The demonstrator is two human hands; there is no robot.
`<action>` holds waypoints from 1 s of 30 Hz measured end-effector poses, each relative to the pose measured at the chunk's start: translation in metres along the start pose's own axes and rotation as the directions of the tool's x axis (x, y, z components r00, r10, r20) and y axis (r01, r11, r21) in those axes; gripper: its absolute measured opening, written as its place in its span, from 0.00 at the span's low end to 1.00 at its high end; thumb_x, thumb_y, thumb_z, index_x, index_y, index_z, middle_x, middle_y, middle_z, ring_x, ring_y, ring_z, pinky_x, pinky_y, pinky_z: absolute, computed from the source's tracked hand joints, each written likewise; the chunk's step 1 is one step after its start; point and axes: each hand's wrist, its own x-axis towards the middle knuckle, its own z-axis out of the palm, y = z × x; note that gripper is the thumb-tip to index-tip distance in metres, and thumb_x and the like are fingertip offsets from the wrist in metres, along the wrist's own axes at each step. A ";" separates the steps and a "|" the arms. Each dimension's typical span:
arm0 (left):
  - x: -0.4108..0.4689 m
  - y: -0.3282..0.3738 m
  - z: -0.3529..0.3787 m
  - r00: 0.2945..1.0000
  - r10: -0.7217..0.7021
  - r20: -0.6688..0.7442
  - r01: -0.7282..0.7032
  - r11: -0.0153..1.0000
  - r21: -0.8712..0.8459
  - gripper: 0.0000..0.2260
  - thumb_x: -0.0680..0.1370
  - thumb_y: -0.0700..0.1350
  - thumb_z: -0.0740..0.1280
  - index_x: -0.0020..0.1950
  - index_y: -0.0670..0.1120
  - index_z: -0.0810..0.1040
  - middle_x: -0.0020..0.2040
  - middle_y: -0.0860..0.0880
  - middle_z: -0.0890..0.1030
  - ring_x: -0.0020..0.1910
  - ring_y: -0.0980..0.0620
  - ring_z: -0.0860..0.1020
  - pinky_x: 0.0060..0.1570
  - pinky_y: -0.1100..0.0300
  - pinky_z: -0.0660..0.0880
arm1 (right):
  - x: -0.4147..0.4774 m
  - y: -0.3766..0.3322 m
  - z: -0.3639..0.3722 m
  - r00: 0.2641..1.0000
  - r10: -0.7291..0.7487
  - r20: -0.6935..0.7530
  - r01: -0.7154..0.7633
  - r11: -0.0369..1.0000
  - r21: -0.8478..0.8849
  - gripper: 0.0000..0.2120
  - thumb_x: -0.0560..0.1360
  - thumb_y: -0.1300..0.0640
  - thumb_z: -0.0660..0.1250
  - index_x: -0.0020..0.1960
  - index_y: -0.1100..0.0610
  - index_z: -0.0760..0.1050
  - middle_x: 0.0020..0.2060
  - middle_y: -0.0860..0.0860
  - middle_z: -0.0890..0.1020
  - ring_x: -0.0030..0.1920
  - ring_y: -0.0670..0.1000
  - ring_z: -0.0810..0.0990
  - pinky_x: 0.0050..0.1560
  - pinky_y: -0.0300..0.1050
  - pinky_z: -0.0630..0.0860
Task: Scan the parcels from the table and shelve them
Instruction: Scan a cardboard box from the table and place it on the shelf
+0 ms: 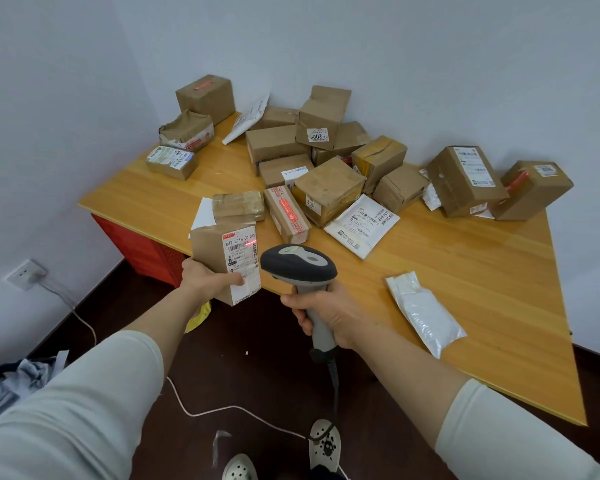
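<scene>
Gripping a cardboard parcel (210,258) at the eight o'clock edge of the table (465,271), the left hand (207,280) keeps its label (244,263) facing up so the scanner (298,265), clasped in the right hand (326,315) at three o'clock, lands its red line on the barcode (245,248).

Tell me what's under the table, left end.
A red ribbed unit stands under the table's left edge. The box in the left hand blocks its near end. The table's top hides everything farther under.
</scene>
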 end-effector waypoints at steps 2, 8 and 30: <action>-0.001 0.000 -0.002 1.000 0.001 -0.010 -0.001 1.000 -0.013 0.40 0.66 0.36 0.77 0.70 0.37 0.56 0.66 0.40 0.69 0.65 0.42 0.70 0.58 0.50 0.71 | 0.000 -0.001 0.002 1.000 0.002 0.000 -0.002 1.000 0.003 0.13 0.73 0.62 0.71 0.32 0.58 0.70 0.25 0.53 0.73 0.23 0.48 0.69 0.29 0.41 0.69; 0.001 -0.002 -0.009 1.000 0.001 -0.006 -0.001 1.000 -0.021 0.43 0.65 0.37 0.78 0.71 0.38 0.55 0.67 0.40 0.69 0.66 0.42 0.70 0.60 0.48 0.71 | -0.002 -0.003 0.006 1.000 0.006 0.006 -0.006 1.000 0.000 0.13 0.72 0.62 0.72 0.33 0.58 0.70 0.26 0.53 0.73 0.24 0.48 0.69 0.29 0.41 0.69; -0.064 -0.059 -0.110 0.843 0.091 0.530 0.142 0.913 -0.382 0.19 0.72 0.37 0.72 0.62 0.45 0.75 0.59 0.45 0.81 0.60 0.47 0.78 0.56 0.49 0.77 | -0.001 0.006 0.099 0.992 0.030 -0.124 0.000 0.971 0.237 0.17 0.68 0.59 0.77 0.56 0.57 0.80 0.55 0.58 0.82 0.58 0.60 0.79 0.50 0.58 0.81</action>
